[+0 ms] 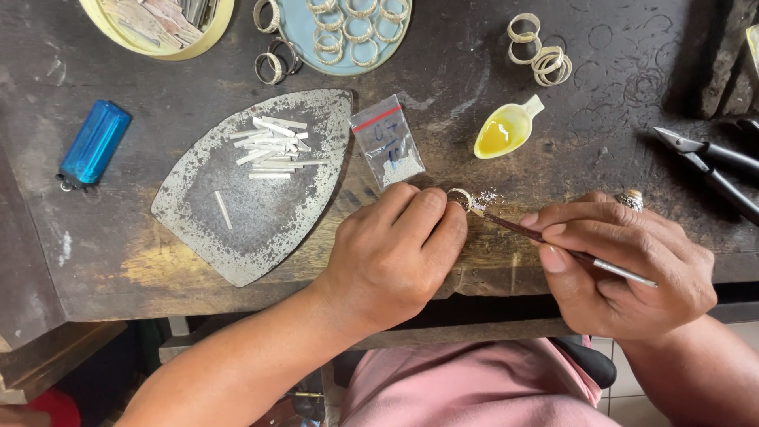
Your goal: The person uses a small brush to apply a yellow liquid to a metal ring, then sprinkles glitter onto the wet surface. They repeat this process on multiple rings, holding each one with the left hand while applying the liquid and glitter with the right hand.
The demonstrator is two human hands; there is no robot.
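Ring (459, 198) pinched in left hand (391, 253) fingers; right hand (621, 265) fingers grip brush (569, 251).

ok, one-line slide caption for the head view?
Left hand holds a small ring on the dark workbench while the right hand touches a fine brush to it.

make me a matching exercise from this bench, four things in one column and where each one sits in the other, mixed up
Things:
1. blue lighter
2. yellow spoon-shaped dish
3. small ring
4. black-handled pliers

Places:
A. at the right edge of the bench
B. pinched in the fingers of the left hand
C. at the left, beside the flat metal plate
D. just right of the small plastic bag

Pairs: 1-C, 2-D, 3-B, 4-A
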